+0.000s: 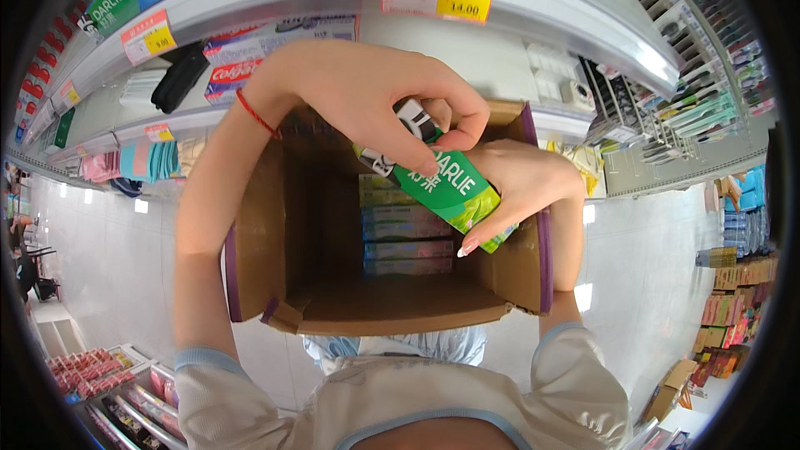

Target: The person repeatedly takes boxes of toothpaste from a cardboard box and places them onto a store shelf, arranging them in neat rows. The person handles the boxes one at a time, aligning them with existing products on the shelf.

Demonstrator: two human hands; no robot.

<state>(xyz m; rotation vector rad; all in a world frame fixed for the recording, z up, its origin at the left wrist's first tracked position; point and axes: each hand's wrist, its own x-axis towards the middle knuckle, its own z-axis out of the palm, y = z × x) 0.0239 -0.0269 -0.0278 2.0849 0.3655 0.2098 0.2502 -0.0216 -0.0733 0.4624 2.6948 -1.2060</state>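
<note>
Both my hands hold a green Darlie toothpaste box (447,190) at a slant above an open cardboard carton (400,300). With a red cord bracelet at its wrist, my left hand (400,100) curls over the upper end, thumb lying on the printed face. My right hand (519,181) grips the lower right side, its thumb across the front near the bottom corner. Down inside the carton, several toothpaste boxes (406,225) lie in a row. The held box and my hands cover part of that row and the carton's far right inside.
A metal shelf (550,25) with price tags runs across the top. Purple Colgate boxes (237,78) and a black item (181,75) stand on the tier below. Hanging goods (687,112) line the right side. Folded cloths (147,159) sit lower left. Stacked cartons (725,312) are far right.
</note>
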